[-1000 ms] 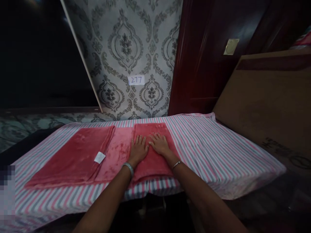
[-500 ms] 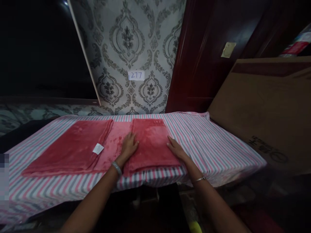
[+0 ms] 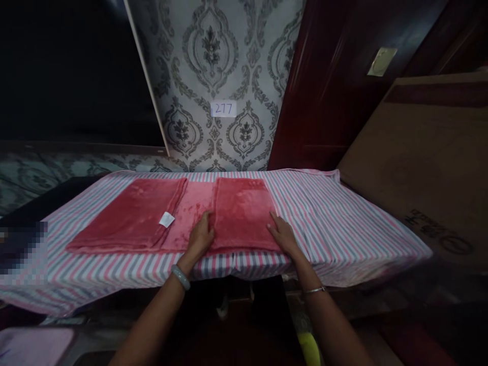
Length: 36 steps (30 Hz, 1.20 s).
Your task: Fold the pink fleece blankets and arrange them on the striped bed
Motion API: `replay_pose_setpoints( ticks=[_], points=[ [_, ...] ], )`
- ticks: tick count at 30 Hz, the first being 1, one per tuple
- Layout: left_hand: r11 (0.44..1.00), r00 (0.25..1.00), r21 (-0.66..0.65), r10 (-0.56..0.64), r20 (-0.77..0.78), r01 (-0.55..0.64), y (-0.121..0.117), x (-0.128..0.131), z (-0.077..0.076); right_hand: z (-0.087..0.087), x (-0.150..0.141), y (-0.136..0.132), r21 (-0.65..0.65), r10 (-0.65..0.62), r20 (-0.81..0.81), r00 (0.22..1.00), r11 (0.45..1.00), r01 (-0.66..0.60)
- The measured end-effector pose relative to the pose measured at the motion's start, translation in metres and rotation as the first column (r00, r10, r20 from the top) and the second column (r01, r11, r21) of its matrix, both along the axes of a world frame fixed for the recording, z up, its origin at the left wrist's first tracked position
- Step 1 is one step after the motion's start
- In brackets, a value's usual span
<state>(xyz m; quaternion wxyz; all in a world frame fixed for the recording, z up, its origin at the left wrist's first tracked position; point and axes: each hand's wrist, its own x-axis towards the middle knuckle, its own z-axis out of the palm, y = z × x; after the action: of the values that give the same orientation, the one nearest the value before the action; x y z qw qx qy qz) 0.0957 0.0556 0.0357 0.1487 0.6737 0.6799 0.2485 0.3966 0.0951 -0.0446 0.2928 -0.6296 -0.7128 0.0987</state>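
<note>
A red plush blanket [image 3: 125, 213] lies on the table with both ends folded in toward a lighter pink middle strip [image 3: 194, 208]. A white tag [image 3: 166, 219] sticks out near the inner edge of its left fold. My left hand [image 3: 201, 235], with a pale bangle at the wrist, rests along the inner edge of the right fold [image 3: 244, 213], fingers stretched and thumb apart. On that fold's outer edge lies my right hand [image 3: 282, 235], a thin bracelet on its wrist, with its fingers apart.
A striped cloth [image 3: 343, 229] covers the table. At the right stands a large cardboard box [image 3: 415, 162]. Behind are a patterned wall with a "277" paper label [image 3: 223, 108], a dark screen [image 3: 76, 76] at the left and a dark red door [image 3: 324, 91].
The camera view has shifted, so the scene sits farther right and higher. My left hand has slid slightly left off the right fold's edge. My right hand stays at the outer edge.
</note>
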Motion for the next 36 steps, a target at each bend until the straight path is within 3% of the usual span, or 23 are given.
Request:
replay_pose_setpoints(
  ticks=[6, 9, 12, 16, 20, 26, 32, 36],
  points=[
    [1.000, 0.995, -0.002, -0.030, -0.098, 0.030, 0.000, -0.010, 0.001, 0.008, -0.001, -0.004, -0.065, 0.001, 0.021, 1.000, 0.998, 0.000],
    [0.990, 0.979, 0.139, 0.010, -0.204, 0.019, 0.001, -0.003, 0.012, 0.028, -0.010, -0.009, -0.103, -0.066, 0.060, 0.996, 0.992, 0.072],
    [0.946, 0.952, 0.281, -0.072, -0.297, 0.160, 0.003, 0.019, 0.016, 0.056, -0.039, -0.019, -0.062, -0.033, 0.160, 0.987, 0.997, 0.044],
    [0.940, 0.870, 0.074, -0.277, -0.408, 0.334, 0.004, 0.048, -0.001, 0.075, -0.085, -0.032, -0.119, 0.196, 0.281, 0.939, 0.979, -0.168],
    [0.940, 0.829, -0.066, -0.327, -0.454, 0.335, 0.006, 0.050, -0.017, 0.071, -0.091, -0.037, -0.219, 0.266, 0.303, 0.915, 0.954, -0.205],
    [0.937, 0.831, -0.060, -0.334, -0.444, 0.344, 0.007, 0.044, -0.013, 0.055, -0.032, -0.033, -0.293, 0.127, 0.301, 0.945, 0.955, -0.035],
    [0.938, 0.842, -0.042, -0.327, -0.429, 0.343, 0.005, 0.045, -0.017, 0.023, 0.008, -0.039, -0.231, 0.023, 0.209, 0.978, 0.973, 0.027],
    [0.925, 0.865, -0.021, -0.362, -0.347, 0.379, 0.008, 0.036, -0.017, 0.019, 0.025, -0.025, -0.210, 0.045, 0.070, 0.997, 0.977, -0.029]
  ],
)
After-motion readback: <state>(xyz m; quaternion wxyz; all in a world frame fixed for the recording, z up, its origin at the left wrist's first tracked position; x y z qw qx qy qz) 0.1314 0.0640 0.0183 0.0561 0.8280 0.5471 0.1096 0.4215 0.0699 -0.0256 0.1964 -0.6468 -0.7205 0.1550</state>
